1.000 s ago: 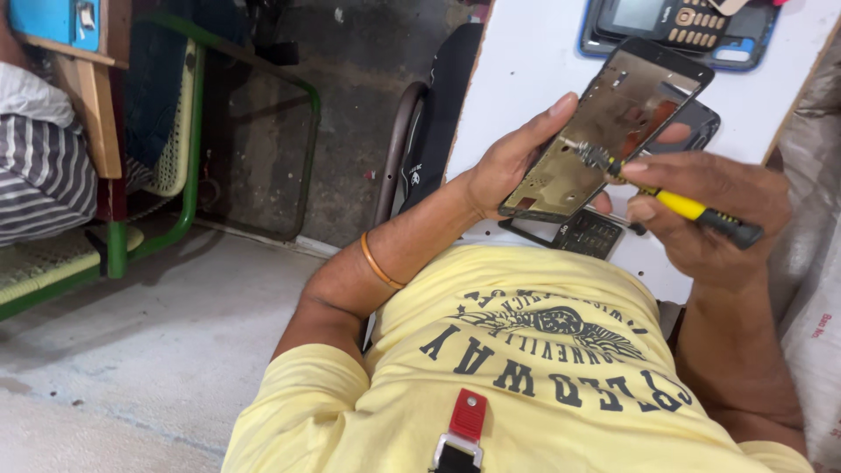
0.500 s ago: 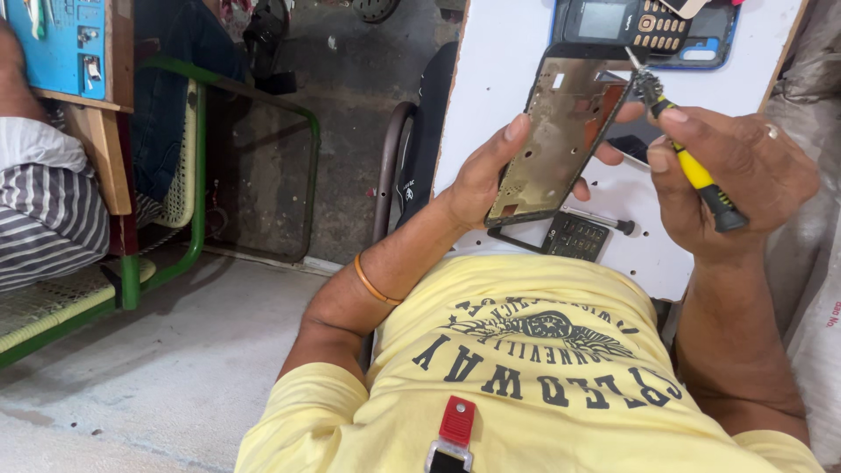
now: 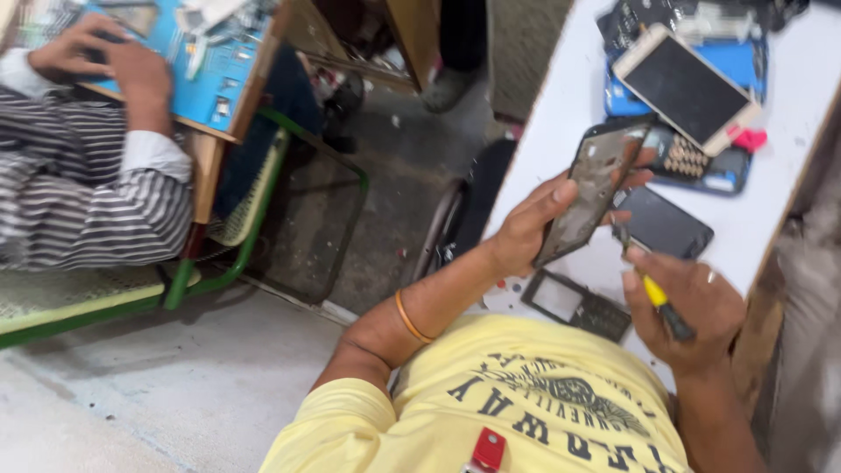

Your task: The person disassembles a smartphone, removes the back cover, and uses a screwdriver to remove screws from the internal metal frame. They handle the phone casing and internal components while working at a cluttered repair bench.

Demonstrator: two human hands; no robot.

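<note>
While a co-worker's hands (image 3: pixel 105 61) work at the blue bench far left, my left hand (image 3: pixel 526 232) grips the opened phone frame (image 3: pixel 596 188) above the white table (image 3: pixel 788 201), tilted on edge. My right hand (image 3: pixel 692 307) is closed round the yellow screwdriver (image 3: pixel 657 298), just beside it. If the tip skids, I judge it could gouge the frame.

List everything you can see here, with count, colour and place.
Phone frame: one, dark, upright in left hand.
Screwdriver: one, yellow handle, in right hand.
Smartphone: one, gold-edged, table's far end.
Black phone: one, flat beside the frame.
Keypad part: one, black, table's near edge.
Table: one, white, right.
Bench: one, green, left.
Co-worker: one, striped shirt, at blue mat.
Bangle: one, orange, left wrist.
Hands: left, right.
</note>
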